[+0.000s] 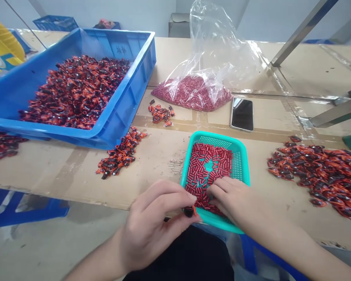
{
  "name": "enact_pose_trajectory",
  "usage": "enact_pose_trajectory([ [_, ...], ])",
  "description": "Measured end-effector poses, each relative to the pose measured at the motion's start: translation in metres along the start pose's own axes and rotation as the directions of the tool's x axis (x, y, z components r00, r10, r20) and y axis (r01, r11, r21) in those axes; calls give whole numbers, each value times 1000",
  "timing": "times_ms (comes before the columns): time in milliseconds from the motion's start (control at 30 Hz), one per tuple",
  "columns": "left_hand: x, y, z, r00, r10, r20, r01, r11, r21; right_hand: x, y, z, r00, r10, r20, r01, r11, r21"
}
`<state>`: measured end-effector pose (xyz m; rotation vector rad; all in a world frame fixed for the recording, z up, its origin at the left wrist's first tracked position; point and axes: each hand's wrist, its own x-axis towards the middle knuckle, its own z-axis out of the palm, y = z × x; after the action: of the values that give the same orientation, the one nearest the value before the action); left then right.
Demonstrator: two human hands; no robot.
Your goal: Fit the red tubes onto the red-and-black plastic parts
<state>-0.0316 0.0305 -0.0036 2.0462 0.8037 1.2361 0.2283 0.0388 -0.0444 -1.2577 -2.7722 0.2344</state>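
Note:
Between the thumb and fingers of my left hand (158, 222) is a small black-and-orange part (189, 211), held just off the near left corner of a green basket (244, 164). Small dark red cylindrical pieces (197, 168) cover most of the basket's floor. My right hand (229, 195) reaches into the basket, its bent fingertips down among the red pieces. Whether those fingertips hold a piece is hidden from view.
A large blue crate (125, 93) full of black-and-orange parts stands at left. Behind the basket are a clear plastic bag (193, 91) of red pieces and a phone (242, 114). A pile of black-and-orange parts (324, 171) lies at right; metal bars (304, 33) rise beyond.

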Motion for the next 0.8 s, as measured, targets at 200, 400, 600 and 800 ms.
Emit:
enact_pose_trajectory([
  [200, -1, 1, 5, 1000, 5, 0, -5, 1000, -5, 5, -5, -2, 1000, -9, -17, 9, 999, 31],
  [400, 0, 1, 9, 1000, 6, -12, -6, 1000, -2, 8, -7, -9, 997, 38, -63, -29, 991, 133],
  [600, 0, 0, 12, 1000, -4, -12, 4, 1000, 1, 2, -4, -14, 990, 52, -134, -16, 965, 262],
  [800, 2, 0, 14, 1000, -14, -3, 14, 999, -29, 0, -4, -3, 1000, 28, -4, -28, 994, 107],
])
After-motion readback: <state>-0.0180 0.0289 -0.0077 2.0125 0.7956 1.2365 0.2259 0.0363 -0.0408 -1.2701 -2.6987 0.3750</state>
